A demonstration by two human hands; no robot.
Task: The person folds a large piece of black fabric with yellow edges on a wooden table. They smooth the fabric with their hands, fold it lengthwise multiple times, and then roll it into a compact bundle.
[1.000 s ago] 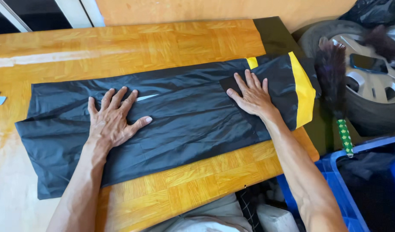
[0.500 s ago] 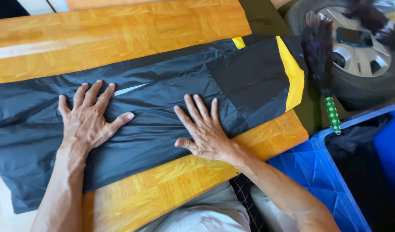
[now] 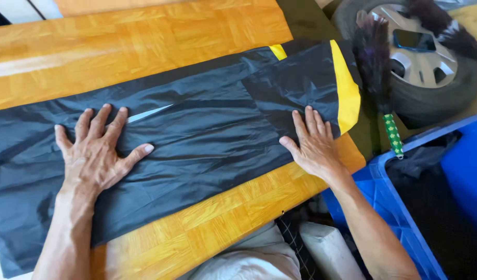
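Two hands are lying flat on one black garment (image 3: 197, 135) spread across the wooden bench (image 3: 145, 36). Nearest the bench's near edge, the right hand (image 3: 314, 142) is pressing palm-down with its fingers close together and pointing away, sitting on the garment's lower hem near the near right corner, just beside the yellow band (image 3: 345, 88). The left hand (image 3: 96, 153) is resting a little farther in, toward the left edge, fingers fanned wide and the thumb stuck out to the right, flat on the dark cloth. Neither hand is pinching or gripping anything.

The garment is stretching between and beyond both hands, running from the left edge to the right edge of the bench, with a folded-over panel at its right end carrying the yellow band and a small yellow patch (image 3: 278, 51) at its far side. Its left end is running out of view, so its full shape is hard to tell.

Off the right edge, one blue crate (image 3: 399, 218) is standing, partly cut off. Farther on, one feather duster (image 3: 376, 72) is leaning against one tyre (image 3: 430, 98), whose top is being cropped.
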